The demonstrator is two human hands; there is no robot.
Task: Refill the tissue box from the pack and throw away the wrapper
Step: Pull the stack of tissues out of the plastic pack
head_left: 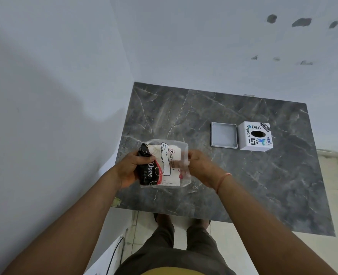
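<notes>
Pack: tissue pack (162, 165) in a clear plastic wrapper, held just above the dark marble table (263, 185), left of frame centre; the white tissues inside look to fill it, none drawn out as far as can be seen.
Left hand: left hand (131, 167) closed around the dark printed end of the pack, fingers wrapped over its top.
Right hand: right hand (200, 165) pinching the clear right edge of the wrapper, fingers closed on the plastic; an orange thread sits on that wrist.
Wrapper: whether it is already torn open cannot be told; the plastic at the right edge is blurred.
Box: white tissue box (255, 136) with stickers stands at the right of the frame, well apart from the hands, its oval slot facing up and dark, no tissue showing through it.
Box base: grey tray-like base panel (223, 135) lies just beside the box on its left, hollow side up and bare, so the box appears opened for filling.
Done, by my reading: box taken apart and set ready; pack picked up.
In hand: most likely opening the wrapper at its right end.
Left to do: pull the tissues out, load them into the box, thread the first sheet through the slot, refit the base, discard the wrapper.
Bin: none visible anywhere in frame.
</notes>
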